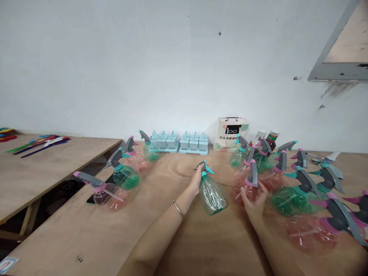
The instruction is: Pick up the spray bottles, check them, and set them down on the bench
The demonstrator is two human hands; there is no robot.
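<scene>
My left hand [197,178] is closed around the grey and teal spray head of a clear green spray bottle [213,195]. The bottle is tilted, its base toward the lower right. On the right, my right hand [255,205] grips a pink spray bottle [251,191] with a grey and pink head, thumb and fingers on opposite sides of its body. Close beside it stand several more pink and green bottles, among them a green spray bottle [289,199] and a pink spray bottle [309,232]. Some of these overlap, so parts of them are hidden.
Left on the wooden table [94,237] stand a green spray bottle [126,177], a pink spray bottle [110,196] and others. Light-blue ice-pop molds [193,145], a paper bag [230,135] and a dark bottle [271,140] line the wall. Another table [57,165] adjoins at left.
</scene>
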